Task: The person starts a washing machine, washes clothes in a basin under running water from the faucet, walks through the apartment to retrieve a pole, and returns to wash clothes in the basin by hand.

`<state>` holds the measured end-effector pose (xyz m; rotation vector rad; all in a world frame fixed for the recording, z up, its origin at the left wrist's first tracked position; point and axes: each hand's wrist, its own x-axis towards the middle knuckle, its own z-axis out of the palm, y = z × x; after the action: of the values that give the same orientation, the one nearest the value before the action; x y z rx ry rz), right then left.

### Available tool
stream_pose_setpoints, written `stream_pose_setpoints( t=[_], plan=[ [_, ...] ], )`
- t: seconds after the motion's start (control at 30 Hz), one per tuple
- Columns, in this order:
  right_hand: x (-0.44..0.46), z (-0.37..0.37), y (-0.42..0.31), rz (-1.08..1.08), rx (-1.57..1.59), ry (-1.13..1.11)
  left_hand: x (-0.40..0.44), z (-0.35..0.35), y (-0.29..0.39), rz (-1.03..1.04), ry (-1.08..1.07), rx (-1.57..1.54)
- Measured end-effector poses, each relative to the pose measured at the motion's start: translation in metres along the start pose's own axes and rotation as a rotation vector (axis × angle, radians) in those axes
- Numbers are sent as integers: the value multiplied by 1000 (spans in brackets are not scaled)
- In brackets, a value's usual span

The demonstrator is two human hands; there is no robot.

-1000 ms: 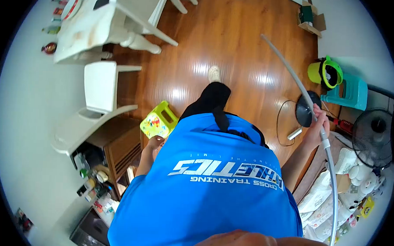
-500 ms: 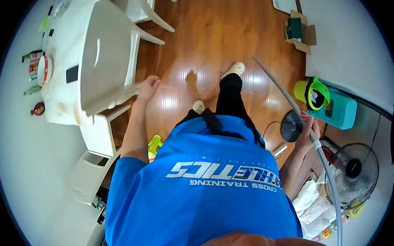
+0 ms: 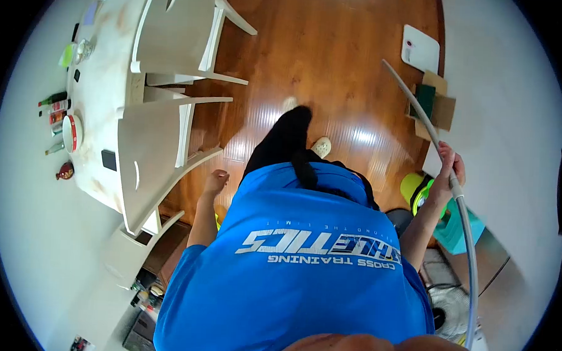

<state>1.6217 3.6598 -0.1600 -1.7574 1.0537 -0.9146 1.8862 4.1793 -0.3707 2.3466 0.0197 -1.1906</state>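
I have the right hand (image 3: 449, 169) wrapped round a pale grey tube (image 3: 469, 238), its narrow tip angled out over the wooden floor (image 3: 335, 47) — below it the tube bends back along the person's side. From my view the tube crosses in front of an open cardboard box (image 3: 444, 113) by the wall. The left hand (image 3: 216, 182) hangs loosely curled, holding nothing, near a white chair (image 3: 146, 158). On the bench (image 3: 98, 101) I see a red-rimmed bowl (image 3: 72, 134) and bottles (image 3: 55, 148).
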Motion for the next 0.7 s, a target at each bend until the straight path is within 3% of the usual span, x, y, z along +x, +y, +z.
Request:
stream_pose_setpoints(
  t=[0.17,0.23,0.27,0.33,0.37,0.47,0.5,0.57,0.6,0.67,0.7],
  plan=[
    [101,56,16,-72,28,-15,49,-10,74,-81,-93,-18],
    [136,73,6,96,-136,14,88,-19,109,-18,-80,133],
    [152,81,9,29,6,-17,133,-19,82,105,-98,27],
    [179,89,0,50,5,-15,230,-11,31,16,-205,31],
    [203,98,-1,45,42,5,244,-30,107,-84,-251,63],
    [247,110,-6,105,107,62,252,-69,315,286,23,479],
    [267,117,-3,139,177,114,267,-80,364,348,88,439],
    [296,128,5,130,216,158,347,-85,402,718,118,579],
    [310,134,7,110,198,155,359,-88,441,730,114,586],
    [344,145,11,92,174,167,356,-92,549,528,72,167],
    [364,150,13,95,118,161,357,-93,589,592,94,272]
  ],
)
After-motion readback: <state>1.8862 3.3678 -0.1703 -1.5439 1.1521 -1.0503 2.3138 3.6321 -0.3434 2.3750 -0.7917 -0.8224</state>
